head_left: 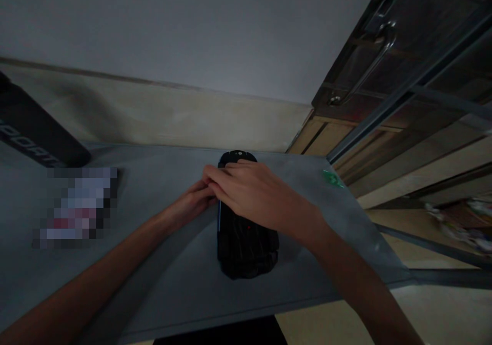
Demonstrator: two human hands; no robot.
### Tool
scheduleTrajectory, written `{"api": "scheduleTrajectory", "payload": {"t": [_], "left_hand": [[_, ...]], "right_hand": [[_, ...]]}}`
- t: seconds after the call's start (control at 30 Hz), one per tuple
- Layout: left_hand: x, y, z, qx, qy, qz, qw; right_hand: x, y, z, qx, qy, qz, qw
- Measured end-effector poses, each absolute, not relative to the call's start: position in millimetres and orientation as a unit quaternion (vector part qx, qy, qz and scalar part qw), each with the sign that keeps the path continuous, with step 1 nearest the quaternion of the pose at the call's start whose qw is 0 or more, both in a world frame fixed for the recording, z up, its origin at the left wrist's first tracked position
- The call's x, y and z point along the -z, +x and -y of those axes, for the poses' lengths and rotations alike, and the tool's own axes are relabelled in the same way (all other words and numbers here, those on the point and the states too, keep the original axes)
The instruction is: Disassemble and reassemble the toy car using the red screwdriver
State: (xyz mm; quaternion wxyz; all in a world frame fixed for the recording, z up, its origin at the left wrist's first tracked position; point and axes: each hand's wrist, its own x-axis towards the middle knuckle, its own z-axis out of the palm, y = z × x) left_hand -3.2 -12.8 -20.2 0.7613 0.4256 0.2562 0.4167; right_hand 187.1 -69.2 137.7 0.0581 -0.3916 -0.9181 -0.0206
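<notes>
A long black case-like object (pixel 248 252) with rounded ends lies flat on the grey table, its ribbed surface facing up. It has a small red dot, a thin blue line along its left side and a small round light spot at its far end. My left hand (pixel 197 199) is closed at the left edge of this object, its fingertips partly hidden. Across the object's upper half reaches my right hand (pixel 258 188), fingers bent together over the left edge and meeting my left fingers. Whatever the right fingertips pinch is hidden.
At the left a dark cylinder (pixel 38 124) with white lettering leans over the grey table (pixel 165 293). A blurred-out flat item (pixel 79 206) lies before it. A small green wrapper (pixel 332 178) rests near the right edge. A metal frame (pixel 384 114) and a door handle (pixel 365 73) stand at the right.
</notes>
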Motion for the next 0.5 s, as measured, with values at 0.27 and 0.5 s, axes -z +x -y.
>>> {"api": "scheduleTrajectory", "payload": {"t": [0.27,0.5], "left_hand": [[18.2,-2.7,13.9,-0.421,0.425,-0.248,0.762],[20.3,-5.5,12.4,-0.412,0.423,-0.264,0.763]], "right_hand": [[-140.9,185.8,72.0,0.002,-0.39,0.918,0.076],[-137.9,189.2,65.8,-0.011,-0.417,0.907,0.06]]}}
